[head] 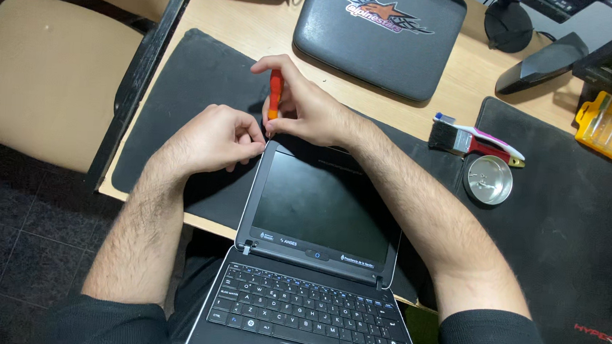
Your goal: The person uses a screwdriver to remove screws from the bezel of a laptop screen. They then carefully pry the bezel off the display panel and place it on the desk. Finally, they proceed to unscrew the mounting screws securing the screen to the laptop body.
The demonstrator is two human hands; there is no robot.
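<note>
Centre of frame: small black laptop with a grey-edged lid (321, 214), opened flat so the screen lies back on the black desk mat (186, 84) while the keyboard half hangs toward my lap at the bottom edge. That lay-flat pose puts the far corner of the screen bezel up where both hands can get at it.

Right hand (309, 107), upper centre: fingers curled closed around a slim orange-handled screwdriver (275, 95), held nearly upright, tip pointing down at the upper-left corner of the lid. Upright grip, I judge, to keep the tip square on a small fastener; the tip itself is hidden between the hands.

Left hand (214, 137), just left of it: loosely closed, thumb and fingertips pinched at that same corner, touching the bezel edge. Whether it holds anything tiny I cannot tell. It appears to steady the lid against the push of the tool.

Right of the laptop: a small round silver metal dish (488, 180), within easy reach, probably for loose parts. Above it a black-bristled brush with a red band (459, 139) and a white-and-pink toothbrush (486, 135) lying across it. Top centre: a grey padded zip case (380, 38). Far right edge: a yellow plastic bit holder (607, 127).
</note>
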